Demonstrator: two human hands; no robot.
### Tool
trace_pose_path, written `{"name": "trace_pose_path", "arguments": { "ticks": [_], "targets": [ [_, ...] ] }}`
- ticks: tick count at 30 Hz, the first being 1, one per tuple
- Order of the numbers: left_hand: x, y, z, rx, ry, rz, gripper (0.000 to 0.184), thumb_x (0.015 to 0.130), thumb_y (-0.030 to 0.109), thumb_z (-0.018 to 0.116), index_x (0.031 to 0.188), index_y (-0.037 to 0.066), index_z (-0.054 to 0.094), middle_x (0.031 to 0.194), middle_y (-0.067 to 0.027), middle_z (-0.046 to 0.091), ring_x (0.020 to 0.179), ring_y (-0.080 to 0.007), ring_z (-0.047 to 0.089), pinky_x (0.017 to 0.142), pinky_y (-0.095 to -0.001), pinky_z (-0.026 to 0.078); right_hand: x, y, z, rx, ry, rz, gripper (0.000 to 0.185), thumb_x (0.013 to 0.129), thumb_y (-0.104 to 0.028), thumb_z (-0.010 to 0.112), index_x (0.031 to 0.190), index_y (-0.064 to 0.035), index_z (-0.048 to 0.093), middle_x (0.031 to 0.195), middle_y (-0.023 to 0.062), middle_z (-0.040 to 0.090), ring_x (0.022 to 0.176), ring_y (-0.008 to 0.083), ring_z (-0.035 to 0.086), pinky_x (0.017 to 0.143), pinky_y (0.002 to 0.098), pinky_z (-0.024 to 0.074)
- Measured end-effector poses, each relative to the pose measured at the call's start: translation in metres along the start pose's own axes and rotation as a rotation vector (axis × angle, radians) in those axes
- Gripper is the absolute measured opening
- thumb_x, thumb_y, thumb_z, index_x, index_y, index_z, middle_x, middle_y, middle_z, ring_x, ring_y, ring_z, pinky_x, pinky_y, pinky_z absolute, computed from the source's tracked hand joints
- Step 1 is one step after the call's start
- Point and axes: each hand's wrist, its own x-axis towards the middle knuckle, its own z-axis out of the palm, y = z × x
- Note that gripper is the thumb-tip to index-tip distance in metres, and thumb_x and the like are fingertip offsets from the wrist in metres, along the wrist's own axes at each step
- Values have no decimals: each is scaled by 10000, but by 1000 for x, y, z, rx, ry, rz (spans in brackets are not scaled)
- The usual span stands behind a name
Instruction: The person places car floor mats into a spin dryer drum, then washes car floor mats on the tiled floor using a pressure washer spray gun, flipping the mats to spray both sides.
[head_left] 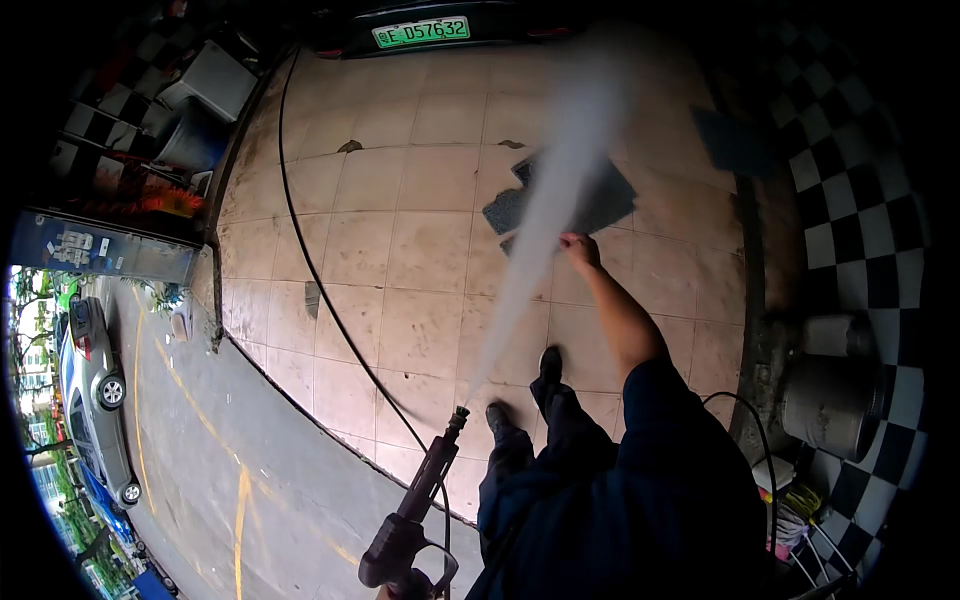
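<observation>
A black pressure washer gun (412, 535) points up and forward from the bottom of the view. My left hand (384, 593) is closed on its grip, mostly cut off by the lower edge. From the nozzle a white water spray (545, 215) fans out across a dark grey floor mat (603, 197). My right hand (579, 247) reaches forward and is closed on the mat's near edge. The spray hides part of the mat, so I cannot tell how much of it touches the tiles.
A black hose (300, 240) runs across the tiled floor (425, 240). Another dark mat (735, 140) lies at right, near a checkered wall (838, 205). A car with a green plate (421, 32) stands ahead. Metal buckets (828, 405) stand right; the road (215, 450) lies left.
</observation>
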Motion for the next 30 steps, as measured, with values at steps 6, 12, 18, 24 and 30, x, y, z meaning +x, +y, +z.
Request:
{"name": "trace_pose_path", "arguments": {
  "ticks": [6,12,18,24,30],
  "targets": [
    [124,-21,-26,-139,-171,0,110,623,-38,600,605,16,506,573,-74,511,516,-167,528,540,-314,497,-188,63,59,64,-131,66,346,789,-194,643,1071,-5,573,1018,112,644,924,189,620,816,285,480],
    [277,-3,37,72,-114,-52,126,674,78,613,605,10,532,538,-65,511,444,-156,507,410,-297,414,-341,-34,73,782,-519,334,414,864,-285,591,1200,-75,471,806,1,557,672,76,548,563,222,464],
    [352,12,110,362,-64,-58,154,691,119,603,648,-21,553,549,-68,531,451,-167,518,402,-316,411,-308,-1,63,333,-90,92,707,853,-482,510,1348,-20,309,1099,212,576,944,298,597,796,315,463],
    [418,-26,146,695,-18,240,205,733,171,588,796,-24,587,680,-138,616,605,-259,604,527,-363,466,-280,-35,7,176,-341,376,1068,641,-606,661,1364,32,202,1142,283,531,1040,356,555,864,363,442],
    [422,-8,199,643,-33,115,392,794,344,574,1069,65,576,987,-175,639,913,-317,620,748,-389,484,-237,-5,10,361,-121,413,577,653,-451,720,975,-18,513,862,148,619,823,306,610,716,382,472]
  ]
}}
